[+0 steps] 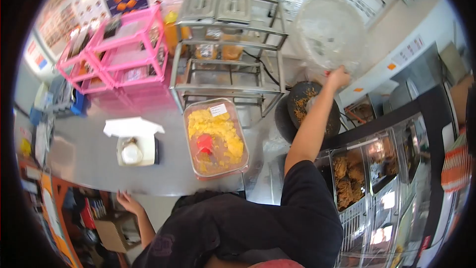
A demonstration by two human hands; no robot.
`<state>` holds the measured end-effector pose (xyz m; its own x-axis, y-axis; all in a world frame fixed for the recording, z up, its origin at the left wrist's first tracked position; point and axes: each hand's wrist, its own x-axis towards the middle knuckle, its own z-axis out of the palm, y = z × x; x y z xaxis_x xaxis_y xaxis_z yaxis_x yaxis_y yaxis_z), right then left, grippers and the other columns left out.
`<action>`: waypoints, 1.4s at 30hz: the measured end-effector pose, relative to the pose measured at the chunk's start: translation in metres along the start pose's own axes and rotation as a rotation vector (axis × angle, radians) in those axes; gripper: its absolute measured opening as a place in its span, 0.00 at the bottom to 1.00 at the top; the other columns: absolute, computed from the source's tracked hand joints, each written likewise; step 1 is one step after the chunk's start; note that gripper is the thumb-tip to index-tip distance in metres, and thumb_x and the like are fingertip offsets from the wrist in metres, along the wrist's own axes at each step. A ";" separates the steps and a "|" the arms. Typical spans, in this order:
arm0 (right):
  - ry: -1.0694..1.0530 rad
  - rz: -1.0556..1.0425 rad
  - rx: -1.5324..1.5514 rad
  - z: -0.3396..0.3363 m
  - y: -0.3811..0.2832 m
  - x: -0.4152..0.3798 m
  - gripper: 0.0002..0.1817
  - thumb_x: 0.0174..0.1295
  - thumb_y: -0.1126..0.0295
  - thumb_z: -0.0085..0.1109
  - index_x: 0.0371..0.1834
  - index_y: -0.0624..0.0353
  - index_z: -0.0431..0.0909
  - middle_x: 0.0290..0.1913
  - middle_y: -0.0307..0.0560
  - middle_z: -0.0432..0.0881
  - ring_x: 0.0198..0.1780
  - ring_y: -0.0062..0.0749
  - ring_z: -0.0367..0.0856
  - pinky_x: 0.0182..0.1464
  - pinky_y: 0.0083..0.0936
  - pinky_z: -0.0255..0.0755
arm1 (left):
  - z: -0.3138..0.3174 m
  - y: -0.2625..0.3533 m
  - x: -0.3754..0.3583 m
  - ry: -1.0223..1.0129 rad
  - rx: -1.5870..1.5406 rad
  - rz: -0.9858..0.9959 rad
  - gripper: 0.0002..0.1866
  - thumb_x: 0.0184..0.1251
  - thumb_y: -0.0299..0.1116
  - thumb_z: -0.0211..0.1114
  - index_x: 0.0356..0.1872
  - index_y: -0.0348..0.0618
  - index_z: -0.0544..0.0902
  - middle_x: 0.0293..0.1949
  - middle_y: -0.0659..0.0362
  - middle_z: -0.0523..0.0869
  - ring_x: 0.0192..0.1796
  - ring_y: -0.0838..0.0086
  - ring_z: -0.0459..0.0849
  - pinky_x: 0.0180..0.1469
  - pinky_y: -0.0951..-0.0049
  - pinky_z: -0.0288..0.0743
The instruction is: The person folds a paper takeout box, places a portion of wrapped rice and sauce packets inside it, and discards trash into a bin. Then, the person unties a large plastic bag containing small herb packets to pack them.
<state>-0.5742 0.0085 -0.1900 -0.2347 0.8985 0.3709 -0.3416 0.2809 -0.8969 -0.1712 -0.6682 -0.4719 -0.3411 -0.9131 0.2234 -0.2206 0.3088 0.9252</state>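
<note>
My right hand (pixel 338 78) reaches far forward, its fingers closed at the lower rim of a large translucent round cover (pixel 329 30) that stands tilted up near the wall. A small red bit shows beside the fingers. Under my forearm is a dark round pan (pixel 300 101) with brown crumbly food in it. My left hand (pixel 128 202) hangs by the counter's front edge, fingers apart and holding nothing. On the counter beyond it sits an open paper box (pixel 154 151) with a white round mound, seemingly rice, and a little brown food inside.
A clear tub (pixel 243 166) of yellow scrambled-egg-like food holds a red scoop (pixel 204 144). Behind it stands a metal rack (pixel 228 89) with lidded steel pans. Pink shelves (pixel 131 44) are at back left. A glass case with fried food (pixel 347 178) stands right.
</note>
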 end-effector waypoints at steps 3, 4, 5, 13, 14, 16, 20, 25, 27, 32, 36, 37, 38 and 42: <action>0.029 -0.178 -0.176 -0.012 -0.047 -0.002 0.19 0.57 0.67 0.46 0.17 0.75 0.70 0.15 0.55 0.75 0.15 0.40 0.74 0.19 0.38 0.69 | 0.028 0.029 0.006 -0.394 -0.462 -0.391 0.26 0.70 0.43 0.47 0.63 0.47 0.52 0.42 0.49 0.80 0.38 0.68 0.81 0.38 0.70 0.78; 0.006 -0.246 -0.326 -0.022 -0.054 0.011 0.21 0.57 0.63 0.46 0.17 0.74 0.72 0.15 0.54 0.76 0.15 0.40 0.75 0.20 0.37 0.69 | 0.040 0.044 0.005 -0.464 -0.481 -0.529 0.30 0.68 0.50 0.48 0.64 0.48 0.51 0.42 0.46 0.80 0.38 0.65 0.82 0.37 0.68 0.80; -0.007 -0.321 -0.478 -0.031 -0.060 0.024 0.23 0.58 0.60 0.47 0.18 0.73 0.74 0.16 0.53 0.78 0.16 0.40 0.76 0.22 0.37 0.70 | 0.051 0.058 0.004 -0.520 -0.418 -0.676 0.35 0.64 0.58 0.48 0.64 0.49 0.51 0.45 0.43 0.78 0.41 0.62 0.82 0.40 0.66 0.80; -0.234 -0.365 -0.331 -0.097 -0.220 -0.040 0.22 0.55 0.54 0.51 0.42 0.61 0.81 0.44 0.57 0.78 0.44 0.45 0.76 0.44 0.38 0.72 | 0.113 0.080 0.010 -0.737 -0.541 -0.875 0.42 0.65 0.53 0.51 0.63 0.53 0.30 0.44 0.34 0.76 0.39 0.52 0.83 0.38 0.55 0.80; -0.355 -0.403 -0.355 -0.105 -0.213 -0.013 0.21 0.55 0.57 0.50 0.43 0.61 0.81 0.47 0.53 0.78 0.48 0.42 0.74 0.52 0.37 0.68 | 0.120 0.075 0.013 -0.710 -0.550 -0.849 0.41 0.67 0.46 0.50 0.63 0.54 0.26 0.44 0.34 0.76 0.38 0.51 0.83 0.38 0.53 0.80; -0.540 -0.348 -0.330 -0.105 -0.219 -0.031 0.20 0.57 0.59 0.49 0.43 0.62 0.79 0.46 0.48 0.77 0.48 0.37 0.73 0.48 0.35 0.69 | 0.129 0.067 0.025 -0.681 -0.578 -0.861 0.43 0.69 0.36 0.46 0.63 0.59 0.17 0.45 0.36 0.76 0.37 0.51 0.83 0.38 0.51 0.79; -0.962 -0.735 -0.078 -0.092 -0.191 -0.115 0.20 0.63 0.64 0.45 0.50 0.69 0.72 0.47 0.59 0.75 0.46 0.44 0.76 0.44 0.33 0.72 | 0.140 0.060 0.053 -0.646 -0.584 -0.793 0.44 0.68 0.30 0.44 0.60 0.51 0.11 0.44 0.39 0.78 0.34 0.56 0.84 0.37 0.57 0.81; -1.242 -0.496 -0.206 -0.089 -0.226 -0.273 0.18 0.56 0.63 0.47 0.41 0.65 0.77 0.39 0.53 0.78 0.41 0.39 0.75 0.45 0.31 0.69 | 0.123 0.078 0.096 -0.599 -0.575 -0.791 0.46 0.68 0.40 0.50 0.62 0.46 0.18 0.48 0.40 0.75 0.42 0.55 0.82 0.43 0.55 0.78; -1.146 -0.020 -0.413 -0.088 -0.213 -0.320 0.17 0.57 0.59 0.49 0.36 0.62 0.78 0.37 0.44 0.77 0.40 0.32 0.73 0.41 0.28 0.68 | 0.088 0.105 0.101 -0.560 -0.448 -0.782 0.44 0.66 0.49 0.51 0.67 0.42 0.29 0.49 0.42 0.74 0.46 0.58 0.80 0.45 0.57 0.77; -1.605 0.141 -0.468 -0.079 -0.168 -0.393 0.15 0.56 0.62 0.56 0.34 0.66 0.75 0.34 0.43 0.74 0.33 0.26 0.71 0.37 0.22 0.65 | 0.027 0.121 0.129 -1.073 -0.527 -0.500 0.38 0.62 0.64 0.45 0.54 0.35 0.72 0.53 0.49 0.74 0.53 0.64 0.74 0.54 0.63 0.68; -1.718 0.096 -0.434 -0.081 -0.138 -0.434 0.16 0.59 0.61 0.53 0.33 0.68 0.75 0.33 0.45 0.76 0.35 0.26 0.70 0.40 0.23 0.65 | 0.013 0.144 0.146 -1.134 -0.416 -0.264 0.37 0.62 0.62 0.47 0.49 0.32 0.75 0.48 0.48 0.78 0.51 0.63 0.75 0.54 0.66 0.67; -1.702 0.154 -0.422 -0.082 -0.132 -0.439 0.17 0.60 0.60 0.53 0.33 0.69 0.75 0.33 0.46 0.77 0.35 0.27 0.71 0.41 0.23 0.65 | 0.008 0.151 0.150 -1.133 -0.362 -0.170 0.36 0.62 0.62 0.48 0.47 0.32 0.76 0.46 0.48 0.79 0.50 0.63 0.76 0.53 0.66 0.68; -1.688 0.210 -0.409 -0.083 -0.130 -0.443 0.18 0.61 0.60 0.52 0.33 0.69 0.76 0.33 0.47 0.77 0.36 0.28 0.71 0.42 0.24 0.65 | 0.005 0.155 0.155 -1.127 -0.307 -0.076 0.36 0.62 0.62 0.48 0.45 0.31 0.78 0.43 0.48 0.80 0.49 0.63 0.76 0.52 0.66 0.69; -1.486 0.163 -0.291 -0.118 -0.156 -0.462 0.25 0.62 0.53 0.52 0.39 0.71 0.75 0.38 0.49 0.77 0.40 0.31 0.73 0.46 0.25 0.66 | 0.010 0.155 0.168 -1.124 -0.242 0.044 0.32 0.61 0.58 0.53 0.40 0.30 0.79 0.38 0.49 0.81 0.43 0.65 0.79 0.46 0.66 0.71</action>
<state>-0.3051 -0.4110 -0.2502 -0.9858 -0.1680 0.0059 -0.0786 0.4296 -0.8996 -0.2724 -0.7710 -0.2937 -0.9933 -0.1114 -0.0304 -0.0487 0.1647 0.9851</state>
